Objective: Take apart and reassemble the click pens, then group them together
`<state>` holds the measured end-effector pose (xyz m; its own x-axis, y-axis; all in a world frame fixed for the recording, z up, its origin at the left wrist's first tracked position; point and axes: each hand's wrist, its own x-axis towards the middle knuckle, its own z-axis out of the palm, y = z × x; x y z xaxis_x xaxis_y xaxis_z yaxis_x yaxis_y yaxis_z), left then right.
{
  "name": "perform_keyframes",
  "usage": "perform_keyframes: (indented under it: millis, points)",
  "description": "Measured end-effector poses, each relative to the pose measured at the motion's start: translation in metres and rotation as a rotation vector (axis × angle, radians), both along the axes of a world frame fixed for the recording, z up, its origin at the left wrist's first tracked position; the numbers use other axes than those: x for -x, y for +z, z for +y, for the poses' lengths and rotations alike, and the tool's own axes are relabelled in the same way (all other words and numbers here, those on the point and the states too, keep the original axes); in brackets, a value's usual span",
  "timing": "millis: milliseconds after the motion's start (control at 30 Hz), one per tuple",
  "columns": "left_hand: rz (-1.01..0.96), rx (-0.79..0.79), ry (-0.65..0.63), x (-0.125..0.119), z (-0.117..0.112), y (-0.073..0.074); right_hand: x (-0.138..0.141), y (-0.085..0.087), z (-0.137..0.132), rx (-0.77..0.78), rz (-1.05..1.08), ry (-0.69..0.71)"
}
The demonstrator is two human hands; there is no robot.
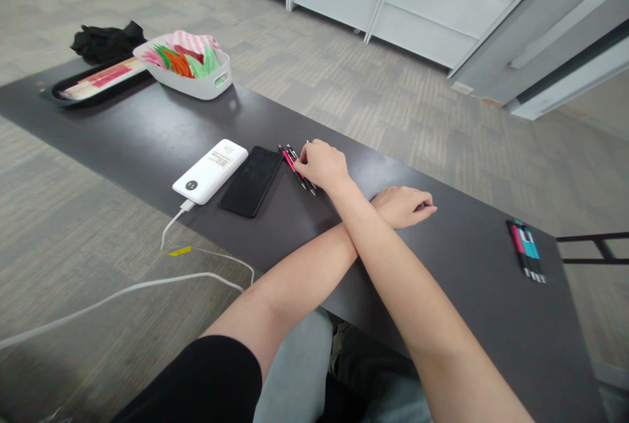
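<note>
My forearms cross over the dark table (pixel 472 259), the right one on top. My right hand (pixel 324 164) reaches to the left with bent fingers closed on a small bunch of pens (pixel 294 164), some red and some black; the hand hides part of them. My left hand (pixel 403 205) rests low over the table to the right, its fingers curled inward. A small dark spot shows between its fingers, too small to make out. Beside the pens lies a black smartphone (pixel 253 181), screen up.
Left of the phone is a white power bank (pixel 211 171) with a white cable (pixel 167 230). Several red and blue pens (pixel 525 251) lie in a row at the right end. Farther left stand a white basket (pixel 196 87) of colourful items, a black tray (pixel 81 102) and black cloth (pixel 105 42).
</note>
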<state>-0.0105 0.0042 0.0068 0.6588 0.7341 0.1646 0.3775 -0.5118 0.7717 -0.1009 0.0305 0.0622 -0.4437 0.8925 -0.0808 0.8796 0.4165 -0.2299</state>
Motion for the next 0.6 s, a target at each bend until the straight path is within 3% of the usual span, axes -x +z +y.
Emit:
perform_keyframes:
  millis: [267,600]
  points:
    - [-0.013,0.033,0.027,0.002,-0.001,0.005,-0.001,0.012,0.001,0.128,0.008,-0.106]
    - [-0.002,0.055,0.056,0.004,-0.004,0.009,-0.012,0.002,0.007,0.19,0.286,-0.114]
